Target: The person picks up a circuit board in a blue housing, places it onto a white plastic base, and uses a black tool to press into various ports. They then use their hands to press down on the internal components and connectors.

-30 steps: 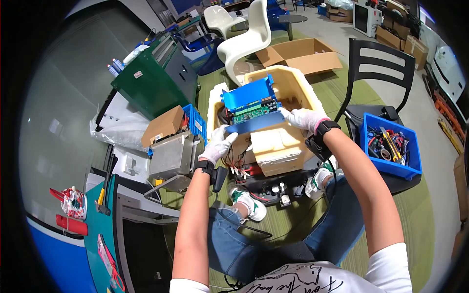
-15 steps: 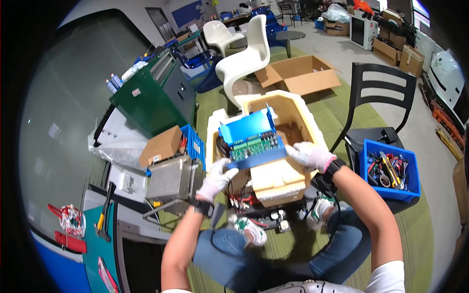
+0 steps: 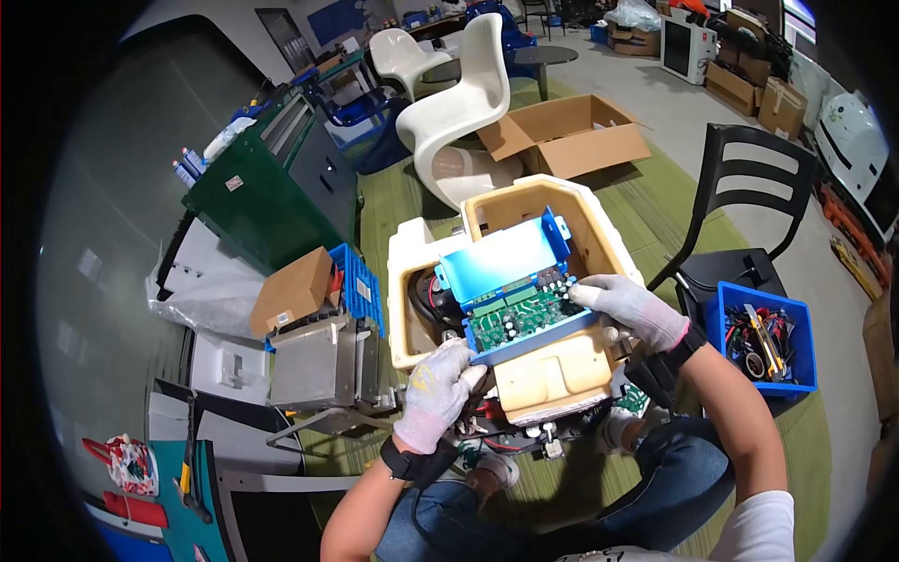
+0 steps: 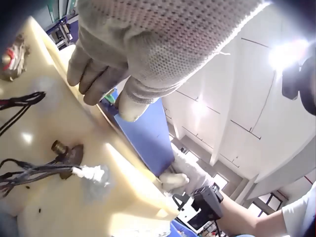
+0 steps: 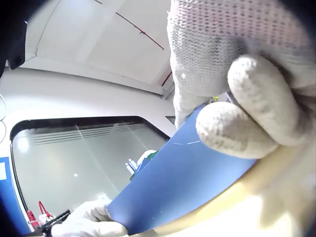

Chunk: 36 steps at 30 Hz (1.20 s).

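Observation:
A blue metal housing (image 3: 499, 260) with a green circuit board (image 3: 526, 317) inside sits across the cream-coloured shell (image 3: 405, 323). At the housing's near left corner, the gloved left hand (image 3: 437, 393) grips its edge; in the left wrist view that hand (image 4: 133, 54) has its thumb on the blue panel (image 4: 148, 133) and fingers behind. The gloved right hand (image 3: 637, 311) holds the right end; the right wrist view shows this hand (image 5: 247, 79) with fingers curled at the edge of the blue panel (image 5: 182, 173).
A cream block (image 3: 552, 375) lies in front of the housing. On the right, a blue bin (image 3: 791, 370) of tools stands on a black chair (image 3: 749, 192). Left are a metal box (image 3: 314, 365) and green cabinet (image 3: 272, 187). Behind stand a white chair (image 3: 449, 112) and cardboard box (image 3: 595, 155).
In the head view, the housing appears lower and further right, turned so that more of the circuit board shows. Both hands have moved with it, still at its two ends.

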{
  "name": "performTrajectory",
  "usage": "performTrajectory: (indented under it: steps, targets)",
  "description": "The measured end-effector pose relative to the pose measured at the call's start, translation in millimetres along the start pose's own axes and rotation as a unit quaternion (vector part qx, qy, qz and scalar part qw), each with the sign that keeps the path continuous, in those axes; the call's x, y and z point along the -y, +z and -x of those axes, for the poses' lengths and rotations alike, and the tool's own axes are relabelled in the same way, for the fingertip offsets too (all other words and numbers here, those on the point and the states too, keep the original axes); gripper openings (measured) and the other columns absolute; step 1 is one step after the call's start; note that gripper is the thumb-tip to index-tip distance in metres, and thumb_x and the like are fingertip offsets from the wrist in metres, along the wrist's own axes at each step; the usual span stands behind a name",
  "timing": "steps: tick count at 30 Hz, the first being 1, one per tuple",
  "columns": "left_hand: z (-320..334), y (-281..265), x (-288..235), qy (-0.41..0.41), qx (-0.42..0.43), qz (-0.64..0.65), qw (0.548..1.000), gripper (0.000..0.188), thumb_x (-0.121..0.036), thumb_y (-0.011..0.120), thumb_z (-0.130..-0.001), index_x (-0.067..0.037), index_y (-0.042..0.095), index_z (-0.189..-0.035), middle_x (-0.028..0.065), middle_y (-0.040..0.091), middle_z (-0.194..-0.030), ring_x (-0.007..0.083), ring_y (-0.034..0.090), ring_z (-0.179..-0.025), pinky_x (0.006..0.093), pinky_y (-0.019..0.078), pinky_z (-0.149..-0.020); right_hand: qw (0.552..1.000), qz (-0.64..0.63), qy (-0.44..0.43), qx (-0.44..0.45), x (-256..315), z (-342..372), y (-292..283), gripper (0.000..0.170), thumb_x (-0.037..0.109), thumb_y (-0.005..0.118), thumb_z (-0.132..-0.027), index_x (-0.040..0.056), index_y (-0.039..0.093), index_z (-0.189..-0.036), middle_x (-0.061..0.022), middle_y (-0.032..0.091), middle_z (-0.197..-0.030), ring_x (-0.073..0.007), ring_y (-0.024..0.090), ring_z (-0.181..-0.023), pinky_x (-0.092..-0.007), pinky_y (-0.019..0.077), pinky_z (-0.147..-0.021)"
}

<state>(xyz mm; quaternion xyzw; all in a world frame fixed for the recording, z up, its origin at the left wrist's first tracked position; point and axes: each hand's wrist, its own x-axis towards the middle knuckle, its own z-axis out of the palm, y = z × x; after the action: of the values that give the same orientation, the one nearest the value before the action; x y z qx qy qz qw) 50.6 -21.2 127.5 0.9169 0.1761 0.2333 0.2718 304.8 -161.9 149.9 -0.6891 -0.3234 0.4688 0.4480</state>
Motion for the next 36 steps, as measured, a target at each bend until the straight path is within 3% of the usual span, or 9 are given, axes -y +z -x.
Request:
performTrajectory:
  steps: [2, 7, 11, 16, 17, 19, 23, 30, 36]
  targets:
    - [2, 10, 11, 0.043, -0.030, -0.031, 0.998, 0.019, -0.010, 0.062, -0.076, 0.001, 0.058, -0.092, 0.0198, 0.059, -0.091, 0.0381, 0.056, -0.092, 0.0409, 0.0447, -0.082, 0.999, -0.051, -0.005, -0.003, -3, 3, 1, 0.036, 0.030, 0.057, -0.087, -0.0020, 0.055, -0.105, -0.0002, 0.055, -0.071, -0.0025, 0.044, -0.044, -0.0173, 0.0328, -0.036]
    - [0, 16, 19, -0.108, 0.007, 0.143, 0.984, 0.019, -0.008, 0.055, -0.080, 0.002, 0.059, -0.095, 0.0154, 0.056, -0.119, 0.0199, 0.053, -0.108, 0.0327, 0.0414, -0.091, 0.994, -0.106, 0.010, -0.007, -17, 3, -3, 0.025, 0.018, 0.060, -0.086, 0.0004, 0.054, -0.103, 0.0012, 0.053, -0.068, -0.0031, 0.043, -0.042, -0.0184, 0.0309, -0.035]
    - [-1, 5, 23, -0.185, 0.020, 0.446, 0.876, 0.030, -0.017, 0.052, -0.084, 0.000, 0.055, -0.109, 0.0175, 0.053, -0.122, 0.0193, 0.051, -0.108, 0.0316, 0.0381, -0.093, 0.993, -0.107, -0.050, -0.028, -25, 3, 3, 0.028, 0.017, 0.059, -0.086, 0.0011, 0.049, -0.106, -0.0002, 0.055, -0.074, -0.0036, 0.043, -0.042, -0.0180, 0.0339, -0.036]
    - [-10, 7, 6, -0.252, -0.053, 0.391, 0.884, 0.050, -0.014, 0.054, -0.085, -0.002, 0.037, -0.131, 0.0089, 0.057, -0.111, 0.0141, 0.052, -0.102, 0.0272, 0.0416, -0.087, 0.997, -0.074, -0.005, 0.001, -16, 8, 3, 0.038, 0.011, 0.060, -0.083, -0.0009, 0.045, -0.115, -0.0030, 0.055, -0.097, -0.0056, 0.053, -0.076, -0.0183, 0.0464, -0.059]
    - [-11, 10, 9, -0.253, -0.051, 0.399, 0.880, 0.051, -0.011, 0.054, -0.085, -0.002, 0.037, -0.131, 0.0078, 0.057, -0.110, 0.0130, 0.053, -0.100, 0.0256, 0.0422, -0.086, 0.996, -0.078, -0.042, -0.013, -28, 0, 4, 0.039, 0.008, 0.060, -0.083, -0.0017, 0.044, -0.118, -0.0052, 0.054, -0.102, -0.0098, 0.053, -0.089, -0.0234, 0.0455, -0.080]
    - [-14, 13, 12, -0.254, -0.033, 0.408, 0.877, 0.052, -0.004, 0.053, -0.083, -0.001, 0.036, -0.133, 0.0075, 0.058, -0.108, 0.0118, 0.054, -0.099, 0.0241, 0.0427, -0.085, 0.994, -0.089, -0.056, -0.015, -31, 0, 5, 0.034, 0.009, 0.058, -0.085, 0.0000, 0.044, -0.115, -0.0029, 0.055, -0.090, -0.0060, 0.051, -0.065, -0.0197, 0.0411, -0.051]
    - [-13, 19, 12, -0.256, -0.005, 0.336, 0.907, 0.054, 0.004, 0.051, -0.080, 0.000, 0.038, -0.132, 0.0069, 0.058, -0.109, 0.0114, 0.054, -0.097, 0.0239, 0.0428, -0.085, 0.995, -0.089, -0.048, -0.011, -28, 1, 7, 0.031, 0.007, 0.057, -0.086, 0.0009, 0.042, -0.113, -0.0022, 0.055, -0.081, -0.0043, 0.051, -0.051, -0.0185, 0.0408, -0.037]
    - [-17, 14, 2, -0.229, 0.001, 0.330, 0.916, 0.050, -0.001, 0.052, -0.080, 0.003, 0.041, -0.129, 0.0056, 0.056, -0.111, 0.0111, 0.053, -0.098, 0.0236, 0.0427, -0.084, 0.995, -0.081, -0.053, 0.002, -32, 0, 5, 0.035, 0.011, 0.057, -0.086, 0.0003, 0.043, -0.116, -0.0036, 0.058, -0.085, -0.0042, 0.050, -0.050, -0.0180, 0.0418, -0.041]
    - [-16, 3, -7, -0.251, 0.052, 0.087, 0.963, 0.049, -0.021, 0.057, -0.084, 0.003, 0.044, -0.124, 0.0098, 0.055, -0.106, 0.0178, 0.050, -0.098, 0.0301, 0.0407, -0.086, 0.998, -0.023, -0.055, 0.002, -31, 4, 0, 0.040, 0.019, 0.059, -0.086, 0.0003, 0.043, -0.117, -0.0077, 0.057, -0.098, -0.0099, 0.055, -0.067, -0.0209, 0.0467, -0.044]
